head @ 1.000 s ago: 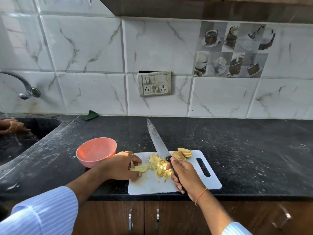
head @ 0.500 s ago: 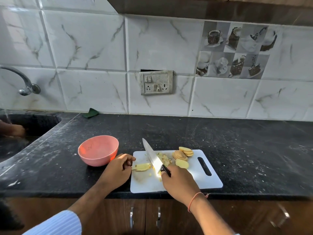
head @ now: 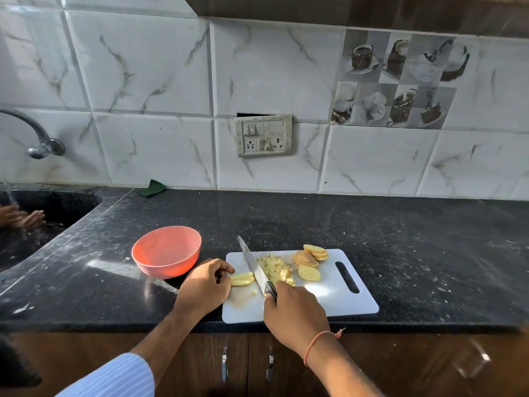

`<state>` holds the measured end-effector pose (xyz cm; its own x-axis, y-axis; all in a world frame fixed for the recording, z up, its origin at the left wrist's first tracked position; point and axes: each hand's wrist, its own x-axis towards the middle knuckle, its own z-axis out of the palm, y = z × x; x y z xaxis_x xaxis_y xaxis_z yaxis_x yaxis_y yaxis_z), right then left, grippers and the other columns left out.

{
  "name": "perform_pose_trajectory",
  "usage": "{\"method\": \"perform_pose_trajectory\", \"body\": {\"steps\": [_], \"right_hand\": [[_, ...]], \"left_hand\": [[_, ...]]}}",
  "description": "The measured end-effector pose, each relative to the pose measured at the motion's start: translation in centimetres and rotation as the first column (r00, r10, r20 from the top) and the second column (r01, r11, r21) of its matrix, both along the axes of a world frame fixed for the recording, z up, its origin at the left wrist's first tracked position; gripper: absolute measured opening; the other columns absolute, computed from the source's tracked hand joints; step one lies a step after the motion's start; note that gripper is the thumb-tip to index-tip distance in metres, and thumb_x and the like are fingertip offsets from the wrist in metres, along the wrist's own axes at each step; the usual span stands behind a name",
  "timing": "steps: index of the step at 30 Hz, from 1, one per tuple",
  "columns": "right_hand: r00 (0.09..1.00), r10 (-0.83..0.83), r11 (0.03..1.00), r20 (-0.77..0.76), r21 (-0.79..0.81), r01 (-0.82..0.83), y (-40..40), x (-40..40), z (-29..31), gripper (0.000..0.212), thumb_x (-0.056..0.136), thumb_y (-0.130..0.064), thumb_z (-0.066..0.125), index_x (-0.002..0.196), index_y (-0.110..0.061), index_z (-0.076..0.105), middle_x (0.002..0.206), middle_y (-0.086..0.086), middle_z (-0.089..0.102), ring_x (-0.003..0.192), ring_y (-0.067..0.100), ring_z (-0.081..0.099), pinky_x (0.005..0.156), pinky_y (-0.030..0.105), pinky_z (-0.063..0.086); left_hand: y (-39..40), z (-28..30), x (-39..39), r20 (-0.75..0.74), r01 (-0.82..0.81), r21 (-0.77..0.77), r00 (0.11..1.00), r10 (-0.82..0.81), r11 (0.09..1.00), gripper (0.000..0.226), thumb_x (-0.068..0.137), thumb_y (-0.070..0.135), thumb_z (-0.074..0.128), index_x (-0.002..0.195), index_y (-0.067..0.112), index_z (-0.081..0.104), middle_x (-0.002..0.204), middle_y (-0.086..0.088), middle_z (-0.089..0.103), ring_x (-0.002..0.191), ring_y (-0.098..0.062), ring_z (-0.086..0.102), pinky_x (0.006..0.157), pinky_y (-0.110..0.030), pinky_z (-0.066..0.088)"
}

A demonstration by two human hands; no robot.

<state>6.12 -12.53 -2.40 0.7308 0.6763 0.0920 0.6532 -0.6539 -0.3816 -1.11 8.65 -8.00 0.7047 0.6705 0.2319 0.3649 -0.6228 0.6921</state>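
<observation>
A white cutting board (head: 337, 299) lies at the front edge of the black counter. My right hand (head: 294, 312) grips the handle of a kitchen knife (head: 253, 263), whose blade rests edge-down on the board. My left hand (head: 206, 285) holds a stack of potato strips (head: 242, 279) with curled fingers, just left of the blade. A pile of diced potato (head: 276, 269) lies right of the blade. Round potato slices (head: 310, 260) sit further right on the board.
A pink bowl (head: 166, 251) stands on the counter (head: 415, 245) left of the board. A sink (head: 43, 216) with a running tap (head: 37, 138) is at far left, where another person's hands (head: 24, 217) are under the water. A green scrub pad (head: 151, 188) lies by the wall.
The knife came down from a raised, tip-up pose onto the board beside the potato strips. The diced pile now lies right of the blade. The view has shifted slightly.
</observation>
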Motion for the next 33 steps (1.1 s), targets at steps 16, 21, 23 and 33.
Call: {"method": "perform_pose_trajectory", "body": {"steps": [16, 21, 23, 33], "right_hand": [[0.997, -0.031, 0.999, -0.074, 0.017, 0.032, -0.3, 0.4, 0.7, 0.029, 0.106, -0.045, 0.042, 0.108, -0.023, 0.061, 0.098, -0.003, 0.066, 0.091, 0.019, 0.064, 0.07, 0.034, 0.048], [0.996, -0.017, 0.999, -0.082, 0.045, 0.021, -0.2, 0.2, 1.1, 0.026, 0.107, -0.043, 0.043, 0.109, -0.023, 0.058, 0.097, -0.003, 0.065, 0.088, 0.02, 0.064, 0.065, 0.033, 0.045], [0.997, -0.008, 0.999, -0.081, 0.053, 0.012, -0.1, -0.1, 1.2, 0.025, 0.107, -0.043, 0.044, 0.114, -0.023, 0.059, 0.102, -0.003, 0.066, 0.092, 0.019, 0.062, 0.062, 0.032, 0.039], [0.999, 0.045, 0.999, 0.003, 0.01, -0.045, 0.4, -1.3, 1.0, 0.03, 0.109, -0.039, 0.042, 0.132, -0.027, 0.057, 0.109, -0.003, 0.07, 0.096, 0.018, 0.063, 0.067, 0.029, 0.042]], "left_hand": [[0.8, -0.1, -0.6, 0.02, 0.198, 0.029, 0.98, -0.199, 0.98, 0.036, 0.083, 0.05, 0.086, 0.116, 0.039, 0.08, 0.111, 0.025, 0.068, 0.106, 0.012, 0.061, 0.087, -0.007, 0.043], [0.5, 0.0, -0.1, 0.024, 0.13, -0.004, 0.991, -0.13, 0.991, 0.037, 0.078, 0.061, 0.085, 0.11, 0.042, 0.081, 0.108, 0.025, 0.069, 0.099, 0.01, 0.063, 0.09, -0.018, 0.051], [0.4, 0.0, 0.0, 0.013, 0.104, 0.028, 0.994, -0.105, 0.994, 0.039, 0.077, 0.066, 0.082, 0.109, 0.043, 0.081, 0.109, 0.026, 0.069, 0.1, 0.007, 0.064, 0.088, -0.017, 0.05], [0.4, -0.4, 0.1, 0.007, 0.075, 0.097, 0.997, -0.076, 0.992, 0.038, 0.081, 0.064, 0.08, 0.111, 0.041, 0.082, 0.108, 0.027, 0.068, 0.1, 0.008, 0.062, 0.085, -0.016, 0.051]]}}
